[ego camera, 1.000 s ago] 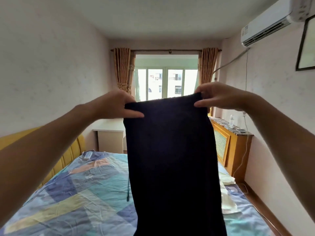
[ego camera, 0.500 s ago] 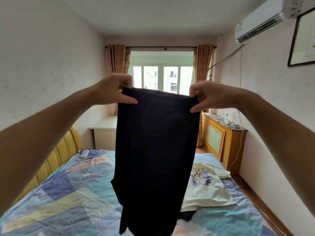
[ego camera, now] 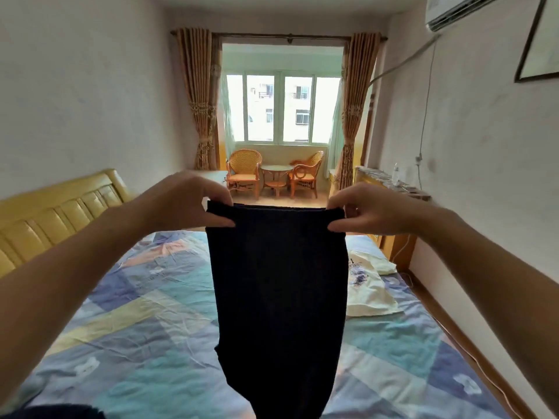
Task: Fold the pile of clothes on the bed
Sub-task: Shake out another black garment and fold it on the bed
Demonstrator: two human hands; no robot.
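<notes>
I hold a dark navy garment (ego camera: 279,297) up in front of me over the bed (ego camera: 136,328). It hangs straight down, and its lower end runs out of the frame at the bottom. My left hand (ego camera: 184,204) pinches its top left corner and my right hand (ego camera: 369,211) pinches its top right corner, so the top edge is stretched flat between them. A cream T-shirt (ego camera: 370,285) with a dark print lies on the bed at the right, partly hidden behind the garment.
The bed has a patchwork cover in blue, teal and yellow and a yellow padded headboard (ego camera: 57,204) on the left. A wooden cabinet (ego camera: 390,192) stands by the right wall. Two wicker chairs (ego camera: 243,170) and a small table are by the far window. Dark cloth (ego camera: 51,412) shows bottom left.
Both hands have come down with the garment, from window height to just above the bed. My view has tilted down, so the chairs and more of the bed now show.
</notes>
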